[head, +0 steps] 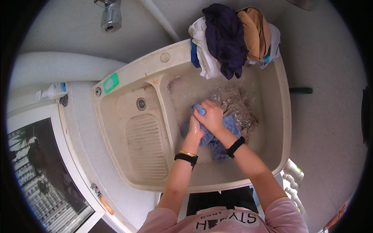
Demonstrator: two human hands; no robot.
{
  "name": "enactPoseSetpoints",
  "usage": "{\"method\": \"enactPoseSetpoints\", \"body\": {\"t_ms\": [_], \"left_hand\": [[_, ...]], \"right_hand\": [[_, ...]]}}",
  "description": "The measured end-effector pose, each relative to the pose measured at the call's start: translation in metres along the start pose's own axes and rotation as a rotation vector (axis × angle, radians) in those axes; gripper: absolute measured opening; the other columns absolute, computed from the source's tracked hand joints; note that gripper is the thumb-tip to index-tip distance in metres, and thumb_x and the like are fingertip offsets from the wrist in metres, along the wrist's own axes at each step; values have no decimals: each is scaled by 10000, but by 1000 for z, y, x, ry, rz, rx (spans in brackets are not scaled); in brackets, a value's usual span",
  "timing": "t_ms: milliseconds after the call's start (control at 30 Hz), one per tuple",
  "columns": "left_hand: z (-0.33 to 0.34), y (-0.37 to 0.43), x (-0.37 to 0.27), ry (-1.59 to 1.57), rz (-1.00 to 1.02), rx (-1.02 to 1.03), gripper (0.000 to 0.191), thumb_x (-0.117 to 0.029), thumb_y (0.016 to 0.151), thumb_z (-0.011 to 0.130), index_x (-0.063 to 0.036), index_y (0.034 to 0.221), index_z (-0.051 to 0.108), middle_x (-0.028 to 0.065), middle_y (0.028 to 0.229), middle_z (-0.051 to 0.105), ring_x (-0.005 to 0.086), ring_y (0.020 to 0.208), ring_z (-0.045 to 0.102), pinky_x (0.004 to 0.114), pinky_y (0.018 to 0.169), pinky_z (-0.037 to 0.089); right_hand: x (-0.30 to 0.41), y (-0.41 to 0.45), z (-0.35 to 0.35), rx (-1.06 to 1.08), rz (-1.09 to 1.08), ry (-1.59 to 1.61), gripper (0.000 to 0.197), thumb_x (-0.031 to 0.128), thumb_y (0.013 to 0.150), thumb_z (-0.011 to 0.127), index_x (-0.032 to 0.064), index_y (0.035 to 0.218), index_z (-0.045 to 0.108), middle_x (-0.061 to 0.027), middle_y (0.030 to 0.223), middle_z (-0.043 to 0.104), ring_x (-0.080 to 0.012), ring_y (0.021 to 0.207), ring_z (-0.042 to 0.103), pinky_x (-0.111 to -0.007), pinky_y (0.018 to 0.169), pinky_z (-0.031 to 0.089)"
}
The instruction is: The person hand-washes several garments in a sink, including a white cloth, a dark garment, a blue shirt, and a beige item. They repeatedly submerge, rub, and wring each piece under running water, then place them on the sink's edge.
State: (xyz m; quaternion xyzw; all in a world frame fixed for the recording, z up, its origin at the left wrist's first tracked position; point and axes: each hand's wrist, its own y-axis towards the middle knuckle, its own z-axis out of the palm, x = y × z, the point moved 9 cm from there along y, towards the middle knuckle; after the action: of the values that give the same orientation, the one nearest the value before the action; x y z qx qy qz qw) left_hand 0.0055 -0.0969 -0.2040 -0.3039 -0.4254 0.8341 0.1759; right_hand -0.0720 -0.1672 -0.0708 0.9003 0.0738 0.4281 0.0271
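Note:
Both hands meet over the deep basin of a laundry sink point(274, 116), gripping one wet blue cloth garment point(231, 123). My left hand point(195, 124) is below and to the left, pressed against the bunched fabric. My right hand point(212, 115) closes around the upper part, and a twist of blue cloth pokes out by the thumb. The rest of the garment spreads beneath the hands and wrists. Beside it, a taupe garment point(239, 106) with white suds lies in cloudy water. The palms and the cloth inside them are hidden.
Piled on the back rim are a dark navy garment point(224, 38), a white one point(205, 48) and a tan one point(256, 35). A ribbed washboard point(144, 145) and drain point(141, 103) occupy the left side. A green soap dish point(111, 83) sits at the corner, below a metal tap point(111, 19).

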Motion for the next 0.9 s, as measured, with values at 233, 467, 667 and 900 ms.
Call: {"method": "enactPoseSetpoints", "body": {"t_ms": [233, 467, 667, 900], "left_hand": [[26, -61, -108, 1008, 670, -141, 304, -242, 886, 650, -42, 1087, 540, 148, 1105, 579, 245, 1018, 554, 370, 853, 436], [39, -26, -76, 1685, 739, -354, 523, -263, 899, 572, -230, 1391, 395, 202, 1530, 113, 517, 1324, 209, 556, 1070, 254], [27, 30, -39, 1978, 440, -195, 583, -414, 931, 477, -367, 1465, 246, 65, 1578, 58, 503, 1385, 61, 678, 1029, 207], [15, 35, -55, 1014, 460, -90, 384, -367, 910, 531, -149, 1225, 536, 75, 1432, 377, 328, 1300, 341, 480, 1057, 296]], "right_hand": [[-78, 45, -65, -147, 88, -235, 400, 328, 770, 711, 63, 1045, 593, -123, 1014, 583, -346, 972, 540, -429, 802, 462], [-111, 11, -16, 278, 74, -465, 530, 377, 788, 695, 288, 1283, 527, -63, 1420, 371, -323, 1318, 313, -614, 949, 343], [-144, 0, 24, 444, 115, -726, 516, 418, 756, 713, 282, 1232, 567, -50, 1463, 328, -336, 1357, 275, -645, 980, 310], [-120, 14, -8, 246, 236, -342, 317, 216, 685, 733, 134, 950, 580, -25, 1313, 457, -317, 1219, 404, -559, 914, 364]]}}
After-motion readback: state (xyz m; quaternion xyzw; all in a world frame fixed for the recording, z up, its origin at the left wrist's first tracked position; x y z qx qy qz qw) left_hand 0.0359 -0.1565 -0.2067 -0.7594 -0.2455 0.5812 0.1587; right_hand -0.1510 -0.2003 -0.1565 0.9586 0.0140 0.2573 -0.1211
